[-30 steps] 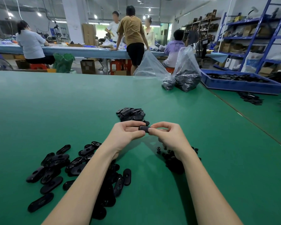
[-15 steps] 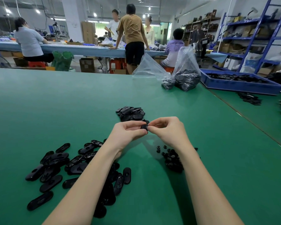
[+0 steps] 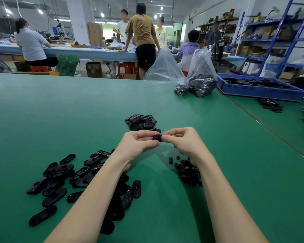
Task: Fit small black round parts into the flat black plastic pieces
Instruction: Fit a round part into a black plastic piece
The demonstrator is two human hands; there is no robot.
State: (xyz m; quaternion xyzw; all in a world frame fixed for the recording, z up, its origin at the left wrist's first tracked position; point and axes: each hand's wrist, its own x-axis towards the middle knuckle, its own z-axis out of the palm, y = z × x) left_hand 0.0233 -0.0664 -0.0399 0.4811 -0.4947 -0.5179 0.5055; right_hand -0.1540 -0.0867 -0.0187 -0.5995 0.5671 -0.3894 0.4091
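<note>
Hands meet above the worktop (image 3: 42, 111): our left hand (image 3: 139, 143) pinches one end of the flat piece (image 3: 157, 138), our right hand (image 3: 182, 142) grips the other, its long axis running across between them.

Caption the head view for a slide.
Both hands pinch a flat black plastic piece above a green table.

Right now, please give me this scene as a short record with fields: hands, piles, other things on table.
left hand: pinches black piece
right hand: pinches same black piece
flat pieces: loose pile, near left
round parts: small pile, under right forearm
far pile: behind hands
plastic bags: two, far right
blue tray: right of bags
</note>
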